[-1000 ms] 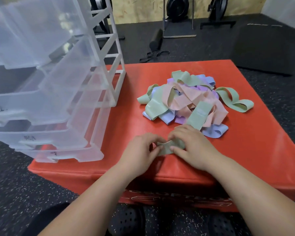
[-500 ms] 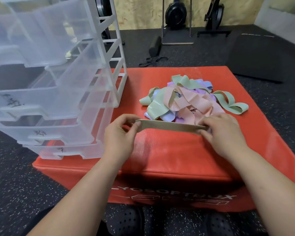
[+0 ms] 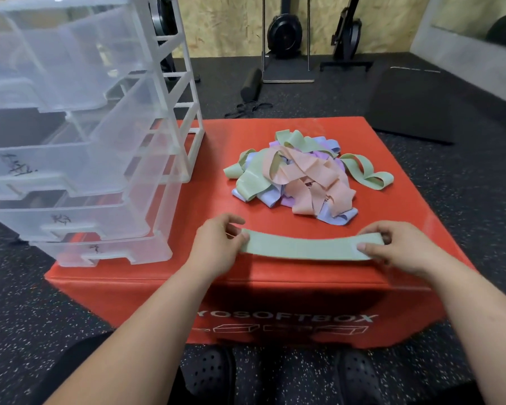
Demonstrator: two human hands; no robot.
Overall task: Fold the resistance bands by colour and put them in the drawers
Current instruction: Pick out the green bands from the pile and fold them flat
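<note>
A green resistance band [image 3: 310,247] lies stretched flat along the near edge of the red soft box [image 3: 275,276], the left hand [image 3: 216,247] pinching one end and the right hand [image 3: 398,247] the other. To fold cleanly, bring the ends together squarely, edges aligned, before reaching for the drawers [image 3: 79,171]

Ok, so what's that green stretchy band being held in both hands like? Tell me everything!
The green band is a pale sage, flat, wide strip that looks like soft matte rubber. It is stretched out sideways, dipping slightly in the middle, over the near edge of the red box. The left hand pinches one end, the right hand the other. It is apart from the pile behind. Whether it touches the box is unclear.
</note>
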